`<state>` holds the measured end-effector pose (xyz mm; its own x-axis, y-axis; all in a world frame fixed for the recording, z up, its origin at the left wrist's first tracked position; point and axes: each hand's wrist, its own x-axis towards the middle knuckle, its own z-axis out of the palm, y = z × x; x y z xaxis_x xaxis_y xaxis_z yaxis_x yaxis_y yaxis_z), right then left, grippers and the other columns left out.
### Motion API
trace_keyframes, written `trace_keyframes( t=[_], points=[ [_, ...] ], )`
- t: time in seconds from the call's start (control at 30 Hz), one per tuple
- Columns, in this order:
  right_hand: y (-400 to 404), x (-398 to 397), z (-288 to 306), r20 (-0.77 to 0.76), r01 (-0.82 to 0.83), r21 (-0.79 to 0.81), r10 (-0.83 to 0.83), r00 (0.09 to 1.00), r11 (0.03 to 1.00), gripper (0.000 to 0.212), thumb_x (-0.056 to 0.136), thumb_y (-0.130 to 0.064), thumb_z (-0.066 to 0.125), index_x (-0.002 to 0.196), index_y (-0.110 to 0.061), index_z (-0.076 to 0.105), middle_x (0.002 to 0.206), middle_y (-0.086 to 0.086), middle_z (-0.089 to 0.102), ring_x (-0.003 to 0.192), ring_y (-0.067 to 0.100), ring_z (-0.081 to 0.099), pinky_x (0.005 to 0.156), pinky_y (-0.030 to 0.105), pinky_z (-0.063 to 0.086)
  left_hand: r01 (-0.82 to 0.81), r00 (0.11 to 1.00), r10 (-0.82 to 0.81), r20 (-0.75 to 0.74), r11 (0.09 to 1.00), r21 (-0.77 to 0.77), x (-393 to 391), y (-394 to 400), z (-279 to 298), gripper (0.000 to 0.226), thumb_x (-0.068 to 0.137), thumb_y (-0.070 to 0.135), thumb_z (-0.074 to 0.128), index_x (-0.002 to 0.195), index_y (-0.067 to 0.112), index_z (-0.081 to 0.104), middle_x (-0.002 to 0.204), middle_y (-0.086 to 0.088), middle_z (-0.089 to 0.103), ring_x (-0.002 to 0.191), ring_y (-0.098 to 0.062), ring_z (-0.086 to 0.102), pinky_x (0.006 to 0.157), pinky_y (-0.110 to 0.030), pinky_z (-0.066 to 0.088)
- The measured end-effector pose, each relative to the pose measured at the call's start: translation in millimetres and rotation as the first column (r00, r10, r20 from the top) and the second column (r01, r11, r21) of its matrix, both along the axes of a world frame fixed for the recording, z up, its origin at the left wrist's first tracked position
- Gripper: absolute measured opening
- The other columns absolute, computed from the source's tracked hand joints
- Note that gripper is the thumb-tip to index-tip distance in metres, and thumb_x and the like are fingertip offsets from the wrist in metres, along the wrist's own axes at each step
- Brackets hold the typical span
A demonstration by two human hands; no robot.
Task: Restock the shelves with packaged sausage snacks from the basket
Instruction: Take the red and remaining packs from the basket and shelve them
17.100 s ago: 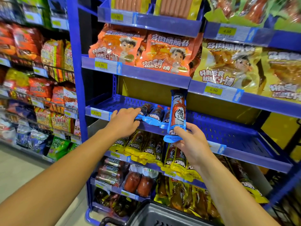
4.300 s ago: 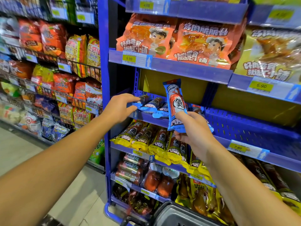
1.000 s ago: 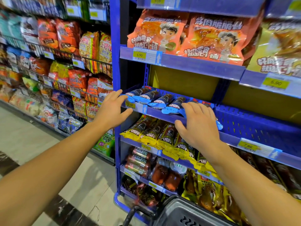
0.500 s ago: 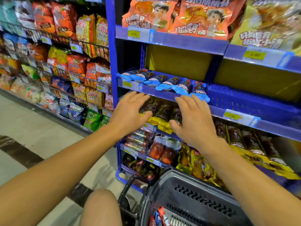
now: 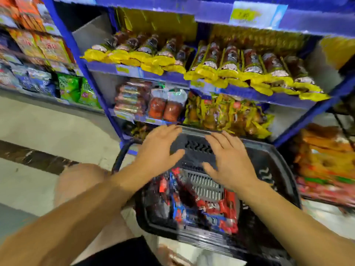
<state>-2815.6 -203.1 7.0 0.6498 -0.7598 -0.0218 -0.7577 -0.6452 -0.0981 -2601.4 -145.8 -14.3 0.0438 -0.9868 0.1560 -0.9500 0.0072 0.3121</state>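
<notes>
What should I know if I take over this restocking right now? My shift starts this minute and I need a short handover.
Left hand: open, fingers spread, holds nothing, over the basket.
Right hand: open, holds nothing, also over the basket.
Basket: dark plastic, on the floor in front of the blue shelf unit. Red and blue sausage packs lie in its bottom; the picture is blurred, so no count.
Done: yellow-ended sausage packs line the shelf above the basket.
Left: pick packs from the basket and shelve them until it holds none.
</notes>
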Motion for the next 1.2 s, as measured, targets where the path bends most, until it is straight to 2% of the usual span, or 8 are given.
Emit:
trace_keyframes(
  t=[0.1,0.23,0.3,0.47,0.63,0.87,1.03,1.2],
  points=[
    [0.5,-39.8,-45.9,-0.095,0.083,0.139,-0.070,0.993,0.987,0.080,0.095,-0.054,0.049,0.158,-0.021,0.013,0.164,0.001,0.016,0.153,0.026,0.006,0.123,0.045,0.006,0.017,0.999,-0.011,-0.042,0.988,0.152,-17.8,0.8,-51.9,0.073,0.088,0.055,0.052,0.149,0.018,0.037,0.155,-0.006,0.034,0.144,-0.025,0.028,0.118,-0.036,0.016],
    [-0.3,-75.8,-101.3,-0.152,0.163,0.241,-0.129,0.980,0.957,0.083,0.093,-0.053,0.053,0.158,-0.018,0.015,0.163,0.005,0.021,0.152,0.030,0.012,0.122,0.047,0.013,0.053,0.998,-0.043,-0.046,0.967,0.248,-31.2,1.6,-111.6,0.066,0.081,0.050,0.055,0.129,0.005,0.059,0.129,-0.018,0.061,0.120,-0.034,0.058,0.106,-0.042,0.041],
    [-3.7,-88.2,-125.7,-0.161,0.197,0.280,-0.156,0.974,0.940,0.084,0.090,-0.052,0.058,0.156,-0.016,0.022,0.160,0.007,0.028,0.150,0.032,0.018,0.121,0.048,0.017,0.060,0.998,-0.054,-0.026,0.947,0.317,-41.1,-1.1,-131.3,0.065,0.078,0.051,0.052,0.122,0.004,0.061,0.119,-0.018,0.065,0.109,-0.035,0.063,0.097,-0.040,0.047],
    [-17.9,-108.9,-181.6,-0.225,0.239,0.339,-0.169,0.960,0.910,0.084,0.082,-0.056,0.054,0.152,-0.014,0.031,0.154,0.010,0.038,0.145,0.035,0.028,0.118,0.050,0.025,0.087,0.996,-0.081,-0.031,0.897,0.434,-59.1,-16.2,-176.9,0.069,0.075,0.052,0.047,0.127,0.009,0.059,0.126,-0.015,0.062,0.118,-0.035,0.056,0.103,-0.042,0.044],
    [-26.2,-112.0,-228.5,-0.292,0.271,0.429,-0.151,0.944,0.862,0.083,0.086,-0.053,0.057,0.154,-0.018,0.023,0.155,0.007,0.033,0.145,0.032,0.025,0.120,0.046,0.021,0.083,0.996,-0.053,-0.072,0.854,0.514,-72.3,-24.3,-208.8,0.070,0.081,0.051,0.052,0.138,0.010,0.051,0.130,-0.015,0.060,0.125,-0.033,0.051,0.107,-0.037,0.040],
    [-34.0,-103.1,-290.4,-0.362,0.329,0.574,-0.128,0.923,0.749,0.075,0.088,-0.052,0.057,0.147,-0.012,0.034,0.147,0.009,0.040,0.140,0.034,0.034,0.116,0.047,0.030,0.151,0.988,-0.115,-0.099,0.825,0.545,-76.0,-46.0,-251.4,0.060,0.077,0.043,0.060,0.122,0.003,0.061,0.107,-0.020,0.069,0.100,-0.037,0.065,0.088,-0.038,0.052],
    [-39.7,-97.6,-319.8,-0.416,0.337,0.607,-0.074,0.906,0.720,0.070,0.087,-0.053,0.059,0.143,-0.014,0.045,0.137,0.005,0.045,0.130,0.031,0.042,0.112,0.043,0.033,0.183,0.983,-0.132,-0.128,0.726,0.663,-75.8,-60.5,-282.0,0.066,0.078,0.060,0.046,0.117,0.009,0.061,0.108,-0.011,0.066,0.101,-0.030,0.061,0.089,-0.037,0.049],
    [-45.0,-99.1,-354.9,-0.380,0.335,0.659,-0.086,0.921,0.673,0.062,0.085,-0.045,0.064,0.139,-0.018,0.049,0.137,0.006,0.050,0.128,0.032,0.047,0.109,0.046,0.038,0.189,0.978,-0.061,-0.202,0.679,0.709,-78.0,-71.7,-306.4,0.070,0.082,0.046,0.071,0.138,0.010,0.049,0.137,-0.013,0.054,0.127,-0.027,0.048,0.107,-0.036,0.040]
  ],
)
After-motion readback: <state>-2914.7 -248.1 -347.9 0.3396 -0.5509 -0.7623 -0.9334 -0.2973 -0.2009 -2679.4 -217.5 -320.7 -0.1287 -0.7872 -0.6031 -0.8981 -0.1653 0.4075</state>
